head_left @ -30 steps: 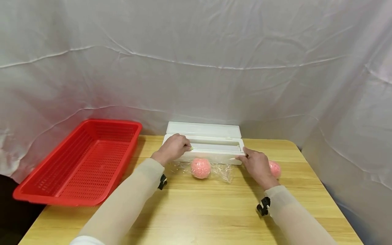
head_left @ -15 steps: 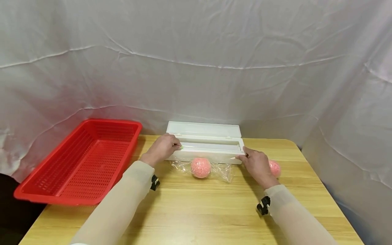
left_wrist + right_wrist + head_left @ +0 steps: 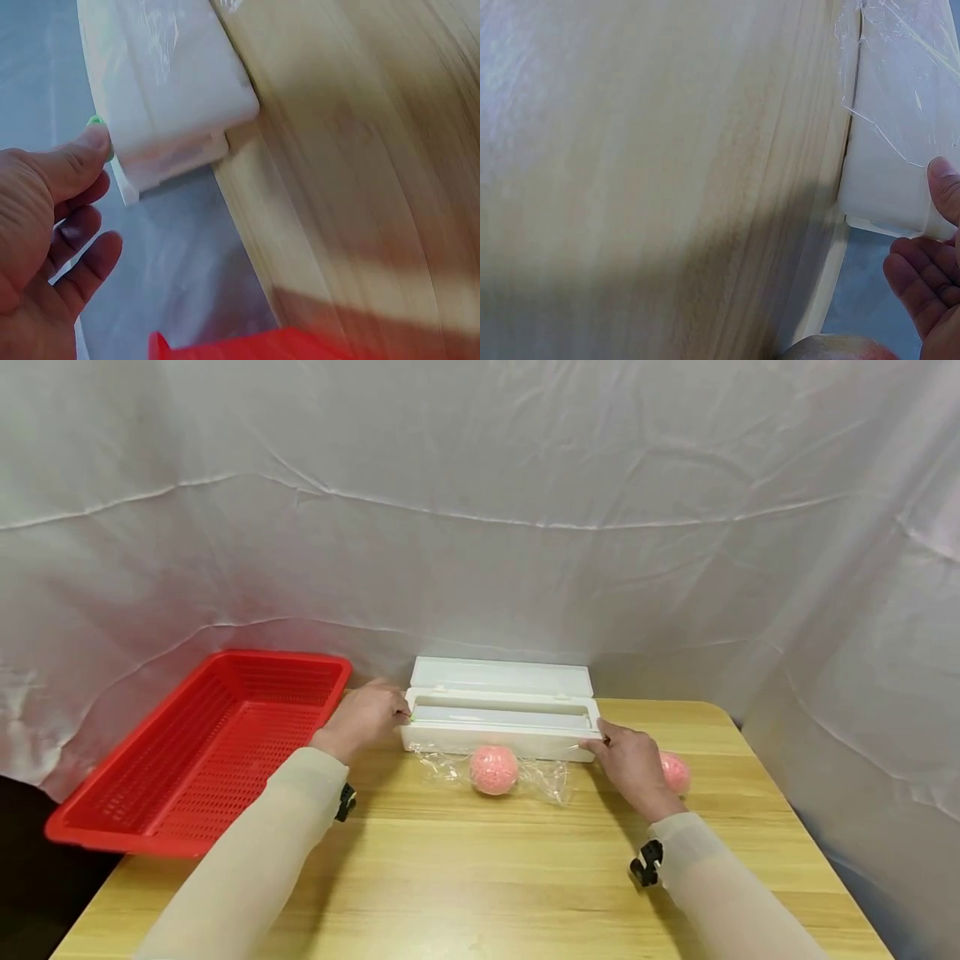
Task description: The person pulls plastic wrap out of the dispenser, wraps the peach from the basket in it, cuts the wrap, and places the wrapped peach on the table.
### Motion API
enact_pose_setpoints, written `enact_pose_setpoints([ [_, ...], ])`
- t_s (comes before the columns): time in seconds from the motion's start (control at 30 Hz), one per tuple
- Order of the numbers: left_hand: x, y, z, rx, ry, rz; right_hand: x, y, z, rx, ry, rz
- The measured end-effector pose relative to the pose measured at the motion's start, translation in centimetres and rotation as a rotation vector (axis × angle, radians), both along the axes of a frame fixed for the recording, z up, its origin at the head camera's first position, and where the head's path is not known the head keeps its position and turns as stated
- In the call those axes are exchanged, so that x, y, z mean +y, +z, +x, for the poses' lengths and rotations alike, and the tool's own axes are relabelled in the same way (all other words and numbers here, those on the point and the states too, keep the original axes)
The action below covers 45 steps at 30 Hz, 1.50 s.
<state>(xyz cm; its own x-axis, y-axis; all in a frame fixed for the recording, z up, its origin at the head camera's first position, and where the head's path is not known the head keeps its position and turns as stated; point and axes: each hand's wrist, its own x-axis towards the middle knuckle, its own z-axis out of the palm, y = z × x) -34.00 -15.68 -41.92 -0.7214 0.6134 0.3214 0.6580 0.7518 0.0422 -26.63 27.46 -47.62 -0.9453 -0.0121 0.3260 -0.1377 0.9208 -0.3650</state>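
A long white cling film dispenser (image 3: pixel 502 739) lies at the table's back edge, its lid (image 3: pixel 502 677) tipped open against the curtain. My left hand (image 3: pixel 363 718) is at its left end, thumb and finger pinching a small green slider (image 3: pixel 96 120) on the top front edge. At the opposite end my right hand (image 3: pixel 630 768) grips the corner, thumb on the front face and fingers round the end. Crinkled clear film (image 3: pixel 546 781) hangs at the front of the dispenser. In front of it sits a pink ball (image 3: pixel 494 770) with clear film around both sides.
Another pink ball (image 3: pixel 675 774) is partly hidden beside my right hand. A large red plastic basket (image 3: pixel 322 727) stands on the left, close to my left forearm. Grey curtain (image 3: pixel 480 568) rises behind the wooden table (image 3: pixel 465 868).
My left hand has slid leftward along the dispenser's front edge with the green slider, from partway along to the left end. The right hand keeps its grip on the right end.
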Motion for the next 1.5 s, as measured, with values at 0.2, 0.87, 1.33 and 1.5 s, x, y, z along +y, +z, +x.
enact_pose_setpoints([
  [0.2, -0.6, 0.5, 0.4, -0.026, 0.065, -0.034, -0.3, -0.3, -0.3, 0.015, 0.012, -0.004],
  [0.87, 8.3, 1.4, 5.9, -0.170, 0.093, 0.054, -0.7, 2.2, 0.2, -0.163, -0.022, 0.016],
  [1.33, 13.2, -5.1, 7.3, 0.043, -0.018, -0.227, -0.8, 2.2, 0.1, -0.198, -0.029, -0.009],
  [1.5, 13.1, -3.0, 7.6, -0.165, -0.068, -0.201, -0.3, 2.7, 0.3, -0.233, -0.036, -0.020],
])
